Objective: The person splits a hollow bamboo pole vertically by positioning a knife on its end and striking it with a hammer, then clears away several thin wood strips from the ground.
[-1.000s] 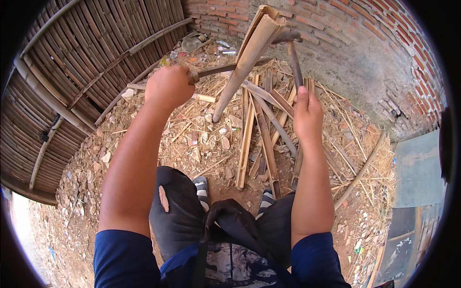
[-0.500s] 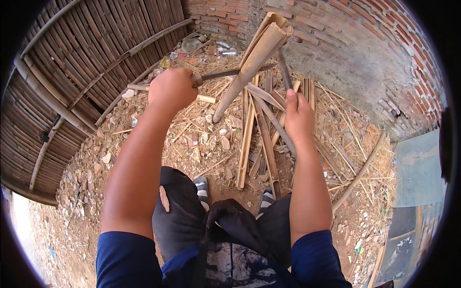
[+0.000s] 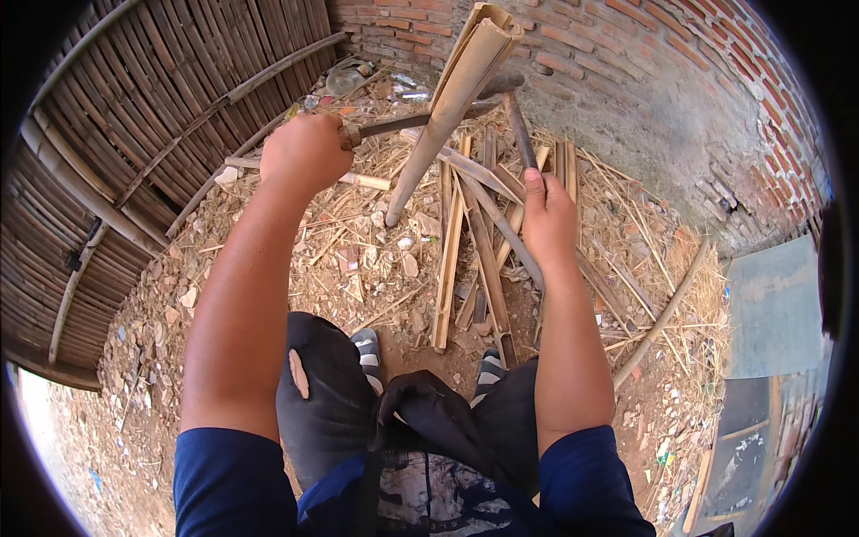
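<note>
A split bamboo pole (image 3: 436,125) stands tilted in front of me, its lower end on the littered ground and its top open in a lengthwise split. My left hand (image 3: 309,154) is closed round the wooden handle of a long knife (image 3: 394,124). The blade crosses the pole, whose wall hides the middle of it, and the tip comes out on the right. A hammer (image 3: 519,130) is in my right hand (image 3: 548,217), thumb along the handle. Its dark head is just above the blade tip; whether they touch I cannot tell.
Split bamboo strips (image 3: 488,259) lie in a heap beyond my feet. A bamboo slat wall (image 3: 170,107) rises at left, a brick wall (image 3: 617,98) at the back and right. Grey sheets (image 3: 774,313) lean at far right. A loose pole (image 3: 667,318) lies on the straw.
The hammer head now shows clearly above the blade tip, where before it was mostly hidden. The pole and both hands sit slightly further left and higher in the picture.
</note>
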Tool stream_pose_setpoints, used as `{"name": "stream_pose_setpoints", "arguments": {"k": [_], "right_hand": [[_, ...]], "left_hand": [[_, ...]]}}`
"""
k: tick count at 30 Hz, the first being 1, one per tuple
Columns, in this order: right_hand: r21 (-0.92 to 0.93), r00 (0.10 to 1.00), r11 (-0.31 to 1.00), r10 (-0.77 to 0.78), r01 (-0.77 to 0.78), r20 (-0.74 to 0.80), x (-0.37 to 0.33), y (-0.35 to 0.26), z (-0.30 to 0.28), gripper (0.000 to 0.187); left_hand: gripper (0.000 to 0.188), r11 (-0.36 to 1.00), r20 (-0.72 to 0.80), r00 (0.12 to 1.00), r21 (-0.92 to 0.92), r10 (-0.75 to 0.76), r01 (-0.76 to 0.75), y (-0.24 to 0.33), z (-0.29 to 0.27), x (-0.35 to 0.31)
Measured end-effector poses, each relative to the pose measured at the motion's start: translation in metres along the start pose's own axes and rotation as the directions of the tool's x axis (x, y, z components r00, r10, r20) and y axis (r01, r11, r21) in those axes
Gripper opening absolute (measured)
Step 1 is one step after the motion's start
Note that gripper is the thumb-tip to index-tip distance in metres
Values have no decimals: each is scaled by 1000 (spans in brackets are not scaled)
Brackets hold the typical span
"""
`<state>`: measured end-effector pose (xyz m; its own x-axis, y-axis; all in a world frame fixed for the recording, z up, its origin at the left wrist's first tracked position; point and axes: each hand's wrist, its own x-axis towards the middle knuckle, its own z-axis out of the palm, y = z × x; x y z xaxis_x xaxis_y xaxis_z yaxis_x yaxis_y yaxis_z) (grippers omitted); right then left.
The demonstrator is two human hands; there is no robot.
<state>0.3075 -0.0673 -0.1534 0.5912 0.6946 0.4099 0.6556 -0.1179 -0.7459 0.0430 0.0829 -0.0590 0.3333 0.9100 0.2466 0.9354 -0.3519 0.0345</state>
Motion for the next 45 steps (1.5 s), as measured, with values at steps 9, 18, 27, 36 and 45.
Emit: {"name": "stream_pose_setpoints", "arguments": {"k": [9,18,27,36,45], "right_hand": [[-225,998,974,25,-11,60,-5,-4,3,49],[306,977,951,22,44,-211,2,-26,-25,45],[-86,995,996,-6,15,103,-10,1,20,45],[317,964,947,31,56,-264,3,-13,-13,42],[-5,1000,1000,16,-16,-24,8,-7,-5,48]], "left_hand": [[29,999,57,998,-17,-38,39,-1,-6,-1],[28,999,37,998,-15,-45,45,-16,1,-4],[27,998,43,998,-28,-55,56,-9,-3,-2],[28,999,59,997,-13,-52,53,-8,-1,-1],[26,999,31,999,2,-37,37,-5,3,-4]]}}
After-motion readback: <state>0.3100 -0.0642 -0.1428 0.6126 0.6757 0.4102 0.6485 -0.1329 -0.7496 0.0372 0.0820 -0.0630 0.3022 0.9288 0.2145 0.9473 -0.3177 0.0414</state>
